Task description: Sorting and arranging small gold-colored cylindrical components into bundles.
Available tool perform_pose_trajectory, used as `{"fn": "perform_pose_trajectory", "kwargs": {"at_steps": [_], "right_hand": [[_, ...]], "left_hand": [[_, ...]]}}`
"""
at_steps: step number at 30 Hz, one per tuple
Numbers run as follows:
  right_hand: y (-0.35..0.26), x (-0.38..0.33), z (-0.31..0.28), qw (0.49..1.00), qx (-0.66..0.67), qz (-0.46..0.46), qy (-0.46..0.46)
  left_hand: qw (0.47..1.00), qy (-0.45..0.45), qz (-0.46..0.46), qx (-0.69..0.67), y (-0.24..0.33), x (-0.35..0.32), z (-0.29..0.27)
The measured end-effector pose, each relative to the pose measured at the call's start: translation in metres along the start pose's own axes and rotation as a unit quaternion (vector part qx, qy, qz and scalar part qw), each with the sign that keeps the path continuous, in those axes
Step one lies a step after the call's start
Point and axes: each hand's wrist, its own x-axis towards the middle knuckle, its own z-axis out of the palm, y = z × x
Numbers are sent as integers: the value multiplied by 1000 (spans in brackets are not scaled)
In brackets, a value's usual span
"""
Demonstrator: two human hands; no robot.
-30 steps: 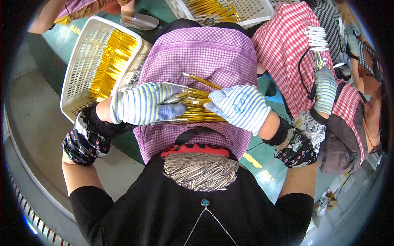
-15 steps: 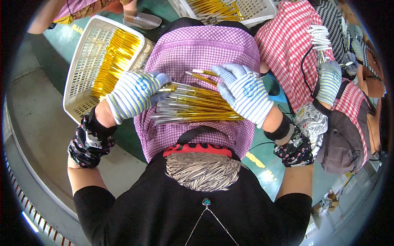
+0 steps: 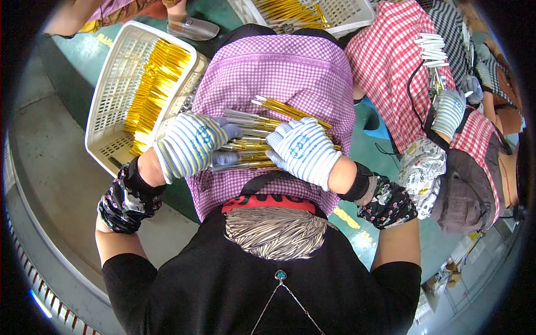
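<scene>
Across my lap, on a purple-and-white checked apron (image 3: 268, 61), lies a bundle of slim gold sticks with silver-grey ends (image 3: 245, 118). My left hand (image 3: 192, 144), in a striped glove, closes round several silver ends at the bundle's left side. Over the gold shafts, my right hand (image 3: 304, 149) in a matching glove is bent around part of the same bundle; its palm hides what lies beneath. A few gold sticks with white tips (image 3: 293, 110) rest at the far side of the bundle, slanting down toward the right hand.
A white plastic basket (image 3: 106, 106) at the left holds many gold sticks (image 3: 153, 84). Another white basket (image 3: 354, 17) with similar sticks stands beyond my knees. Close on the right sits a co-worker in a red checked apron (image 3: 385, 56), a gloved hand (image 3: 448, 111) holding white-tipped pieces (image 3: 432, 49).
My right hand has moved nearer and left, from the white-tipped sticks onto the bundle. My left hand has shifted slightly right and nearer, now round the silver ends.
</scene>
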Motion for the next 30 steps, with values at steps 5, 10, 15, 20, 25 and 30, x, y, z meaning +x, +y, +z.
{"fn": "perform_pose_trajectory", "kwargs": {"at_steps": [5,10,15,20,25,30], "right_hand": [[0,-3,5,995,53,-2,89],[5,-8,-2,969,227,3,93],[11,-6,-18,983,184,-1,15],[9,-11,-37,990,-87,-91,62],[62,-39,-50,983,-88,148,59],[59,-9,-26,989,-40,89,109]], "left_hand": [[985,113,65,116,15,3,-4],[961,148,89,215,32,23,-15],[975,152,131,95,30,28,-15],[959,64,61,-268,19,25,1],[837,-150,-257,-458,-11,-7,-24],[981,138,-65,-122,-16,25,-4]]}}
